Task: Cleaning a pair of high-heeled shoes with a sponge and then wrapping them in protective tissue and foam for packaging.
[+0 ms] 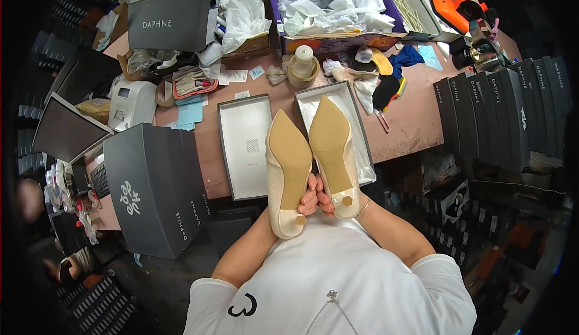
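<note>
A pair of cream pointed-toe heeled shoes is held up with tan soles facing me, toes pointing away. My left hand (309,197) grips the left shoe (291,160), its fingertips showing at the inner edge. My right hand (324,201) grips the right shoe (330,145) the same way, fingertips at its inner edge. The rest of both hands is hidden behind the shoes. Beyond the left shoe lies a grey-edged white box lid or tray (241,154). Under the right shoe is an open shoe box (363,154) lined with white paper.
Stacked dark shoe boxes stand at left (154,184) and right (482,112). Behind are a purple carton (386,9) of crumpled white paper, a roll of tape with a bottle (304,63), cloths (386,88) and a white label printer (131,103). A monitor (66,127) stands far left.
</note>
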A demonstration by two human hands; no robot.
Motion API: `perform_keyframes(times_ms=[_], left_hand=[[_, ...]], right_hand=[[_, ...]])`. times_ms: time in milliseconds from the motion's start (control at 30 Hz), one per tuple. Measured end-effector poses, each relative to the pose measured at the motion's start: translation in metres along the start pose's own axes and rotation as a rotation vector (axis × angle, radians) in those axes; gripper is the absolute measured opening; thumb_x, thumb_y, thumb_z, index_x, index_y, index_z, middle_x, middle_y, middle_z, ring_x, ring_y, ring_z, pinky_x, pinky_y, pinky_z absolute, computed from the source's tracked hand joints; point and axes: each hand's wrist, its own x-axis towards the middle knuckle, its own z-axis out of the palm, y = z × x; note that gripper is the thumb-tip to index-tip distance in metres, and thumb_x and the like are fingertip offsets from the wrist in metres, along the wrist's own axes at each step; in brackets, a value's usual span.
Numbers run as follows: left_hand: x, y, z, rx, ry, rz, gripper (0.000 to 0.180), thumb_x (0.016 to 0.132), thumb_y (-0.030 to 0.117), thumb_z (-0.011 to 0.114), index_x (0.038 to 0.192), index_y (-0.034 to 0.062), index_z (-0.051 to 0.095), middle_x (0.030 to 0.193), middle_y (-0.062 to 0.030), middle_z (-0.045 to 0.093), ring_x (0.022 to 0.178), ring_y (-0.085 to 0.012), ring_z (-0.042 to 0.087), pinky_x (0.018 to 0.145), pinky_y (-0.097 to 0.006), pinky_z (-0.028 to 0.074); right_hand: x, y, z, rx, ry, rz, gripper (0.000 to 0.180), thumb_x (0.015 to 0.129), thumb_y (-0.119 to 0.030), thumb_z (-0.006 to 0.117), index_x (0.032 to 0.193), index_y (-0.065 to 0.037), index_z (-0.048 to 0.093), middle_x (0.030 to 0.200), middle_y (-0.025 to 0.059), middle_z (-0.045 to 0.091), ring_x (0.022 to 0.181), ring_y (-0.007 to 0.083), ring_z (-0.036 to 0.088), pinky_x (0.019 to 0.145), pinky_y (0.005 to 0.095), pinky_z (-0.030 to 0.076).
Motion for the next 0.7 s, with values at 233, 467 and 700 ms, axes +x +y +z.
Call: perform_keyframes(times_ms=[233,467,700], left_hand=[[0.011,0.004,-0.001,0.008,0.084,0.040,0.049,0.095,0.045,0.040,0.106,-0.0008,0.054,0.069,-0.0134,0.057,0.054,-0.0251,0.058,0.048,-0.035,0.043],[0.001,0.053,-0.011,0.518,0.525,0.079,0.041,0.091,0.029,0.059,0.118,-0.0013,0.051,0.075,-0.0108,0.060,0.061,-0.0203,0.061,0.053,-0.032,0.049],[-0.052,0.131,-0.055,1.255,1.418,0.259,0.039,0.095,0.026,0.056,0.122,-0.0017,0.050,0.096,-0.0085,0.061,0.083,-0.0179,0.061,0.073,-0.029,0.051]], right_hand=[[-0.004,-0.013,-0.006,-0.094,0.088,-0.035,0.041,0.093,-0.034,0.055,0.111,0.002,0.050,0.083,0.0174,0.061,0.069,0.0268,0.065,0.059,0.0405,0.059],[-0.048,-0.073,0.031,-0.557,0.385,-0.250,0.043,0.090,-0.022,0.061,0.119,0.007,0.049,0.083,0.0115,0.063,0.072,0.0177,0.064,0.060,0.0279,0.054],[-0.195,-0.221,-0.062,-1.191,1.317,-0.616,0.025,0.096,-0.016,0.050,0.112,0.001,0.059,0.083,0.0046,0.064,0.069,0.0154,0.061,0.065,0.0306,0.050]])
